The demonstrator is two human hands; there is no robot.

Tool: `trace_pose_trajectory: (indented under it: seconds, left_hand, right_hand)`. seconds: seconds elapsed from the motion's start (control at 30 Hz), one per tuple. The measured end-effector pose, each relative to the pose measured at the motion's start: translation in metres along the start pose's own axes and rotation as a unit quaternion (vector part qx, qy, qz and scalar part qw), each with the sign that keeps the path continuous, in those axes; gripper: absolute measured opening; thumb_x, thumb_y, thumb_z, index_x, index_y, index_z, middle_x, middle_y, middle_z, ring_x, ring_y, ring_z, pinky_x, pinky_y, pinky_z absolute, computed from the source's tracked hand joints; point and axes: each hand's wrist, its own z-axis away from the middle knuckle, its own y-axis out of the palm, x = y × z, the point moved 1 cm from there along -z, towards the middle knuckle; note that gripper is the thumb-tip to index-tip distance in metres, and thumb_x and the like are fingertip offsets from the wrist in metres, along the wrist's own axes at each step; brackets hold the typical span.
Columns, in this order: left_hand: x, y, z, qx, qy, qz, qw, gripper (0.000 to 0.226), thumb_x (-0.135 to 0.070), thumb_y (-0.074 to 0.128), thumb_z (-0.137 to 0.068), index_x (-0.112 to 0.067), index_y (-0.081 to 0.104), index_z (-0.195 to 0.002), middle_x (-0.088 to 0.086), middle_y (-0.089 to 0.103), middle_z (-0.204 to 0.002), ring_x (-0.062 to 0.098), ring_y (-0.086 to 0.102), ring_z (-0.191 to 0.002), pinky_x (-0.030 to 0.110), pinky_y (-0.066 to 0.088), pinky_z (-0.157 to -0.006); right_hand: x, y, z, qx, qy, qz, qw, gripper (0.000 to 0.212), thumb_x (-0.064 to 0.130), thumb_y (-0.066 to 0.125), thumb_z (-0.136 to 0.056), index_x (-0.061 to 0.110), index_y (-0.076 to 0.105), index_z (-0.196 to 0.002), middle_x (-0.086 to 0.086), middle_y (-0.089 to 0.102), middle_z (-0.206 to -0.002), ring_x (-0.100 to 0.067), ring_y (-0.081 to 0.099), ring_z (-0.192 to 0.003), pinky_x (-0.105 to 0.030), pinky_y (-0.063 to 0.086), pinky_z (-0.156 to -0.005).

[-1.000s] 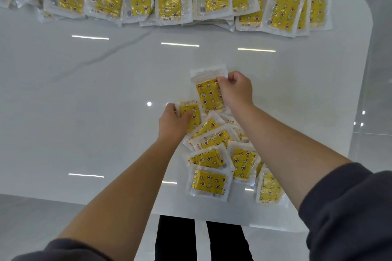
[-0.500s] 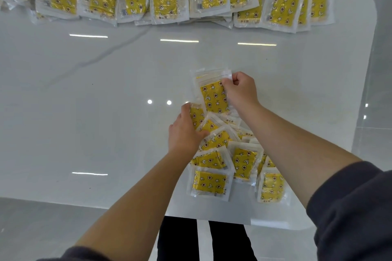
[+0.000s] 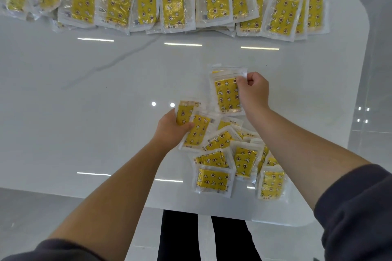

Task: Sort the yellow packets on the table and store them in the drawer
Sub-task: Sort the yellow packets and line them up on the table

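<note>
Along the far edge at twelve o'clock runs a row of clear plastic packets with yellow star-and-moon printed inserts (image 3: 172,7), overlapping one another from the left border almost to the rounded corner at one o'clock. Nearer me, at about five o'clock from the middle of the view, lies a loose heap of the same yellow packets (image 3: 213,180), tilted every way and lapping over each other; my right forearm crosses above the heap's right side and hides part of it.

My left hand (image 3: 169,129) is at the heap's ten o'clock corner, fingers curled round one small yellow packet (image 3: 182,113), the thumb laid across its printed face. A neighbouring slanted packet (image 3: 198,131) lies just beside that thumb at three o'clock.

My right hand (image 3: 252,93) is at the heap's twelve o'clock end, closed into a pinch on the right edge of an upright yellow packet (image 3: 226,95), its clear sealed strip pointing to twelve. I cannot tell whether this packet is lifted or rests on the surface.

The glossy white marble-look bench (image 3: 84,95) has a faint grey vein and mirrors ceiling lights as bright bars and dots. Pale grey floor tiles (image 3: 377,112) show at three o'clock. My dark grey sleeves (image 3: 356,207) are pushed up, and my black trouser legs (image 3: 180,235) stand at six o'clock below the bench edge.
</note>
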Motion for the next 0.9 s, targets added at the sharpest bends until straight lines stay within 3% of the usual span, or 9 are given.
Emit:
trace_pose_trajectory:
  seconds: [0.2, 0.37, 0.5, 0.67, 0.8, 0.9]
  left_hand:
    - [-0.030, -0.065, 0.009, -0.056, 0.005, 0.078, 0.995, 0.021, -0.015, 0.071, -0.085, -0.018, 0.062, -0.103, -0.003, 0.072, -0.098, 0.015, 0.069, -0.090, 0.038, 0.056, -0.085]
    - [-0.063, -0.129, -0.012, -0.097, 0.033, 0.109, 0.989, 0.020, -0.012, 0.069, -0.085, -0.013, 0.066, -0.105, -0.006, 0.071, -0.088, 0.006, 0.066, -0.075, 0.020, 0.050, -0.062]
    - [-0.096, -0.187, -0.050, -0.111, 0.057, 0.127, 0.984, 0.021, -0.013, 0.072, -0.083, -0.015, 0.065, -0.103, -0.002, 0.070, -0.090, 0.011, 0.067, -0.079, 0.026, 0.054, -0.069]
    - [-0.121, -0.253, -0.108, -0.124, 0.081, 0.098, 0.984, 0.012, -0.016, 0.074, -0.082, -0.017, 0.063, -0.086, -0.002, 0.066, -0.078, 0.013, 0.064, -0.071, 0.021, 0.050, -0.059]
    - [-0.130, -0.286, -0.154, -0.144, 0.087, 0.092, 0.981, 0.032, -0.021, 0.076, -0.081, -0.016, 0.050, -0.099, -0.007, 0.056, -0.081, 0.007, 0.055, -0.071, 0.018, 0.043, -0.057]
    - [-0.131, -0.296, -0.182, -0.156, 0.101, 0.049, 0.981, 0.038, -0.024, 0.078, -0.078, -0.017, 0.049, -0.101, -0.005, 0.056, -0.087, 0.011, 0.056, -0.078, 0.024, 0.045, -0.067]
  right_hand:
    - [0.045, -0.003, 0.016, -0.018, -0.006, -0.006, 1.000, 0.011, 0.020, 0.053, -0.093, 0.015, 0.056, -0.083, 0.007, 0.053, -0.070, -0.006, 0.051, -0.060, -0.019, 0.040, -0.051]
    - [0.097, 0.026, 0.019, 0.003, -0.001, -0.025, 1.000, 0.021, 0.018, 0.055, -0.091, 0.018, 0.048, -0.071, 0.005, 0.046, -0.062, -0.007, 0.042, -0.052, -0.013, 0.035, -0.041]
    - [0.138, 0.066, 0.009, 0.008, 0.017, -0.028, 0.999, 0.020, 0.018, 0.054, -0.091, 0.019, 0.049, -0.073, 0.007, 0.045, -0.064, -0.005, 0.042, -0.052, -0.011, 0.032, -0.038]
    - [0.176, 0.132, -0.019, -0.011, 0.039, -0.047, 0.998, 0.016, 0.015, 0.053, -0.092, 0.015, 0.045, -0.077, 0.003, 0.041, -0.065, -0.011, 0.037, -0.051, -0.016, 0.029, -0.037]
    - [0.201, 0.186, -0.044, -0.021, 0.031, -0.054, 0.998, 0.008, 0.015, 0.052, -0.091, 0.015, 0.048, -0.084, 0.000, 0.045, -0.070, -0.013, 0.038, -0.056, -0.022, 0.030, -0.045]
    - [0.215, 0.219, -0.056, -0.022, 0.016, -0.033, 0.999, 0.015, 0.015, 0.050, -0.090, 0.018, 0.043, -0.076, 0.000, 0.044, -0.070, -0.012, 0.037, -0.053, -0.018, 0.027, -0.036]
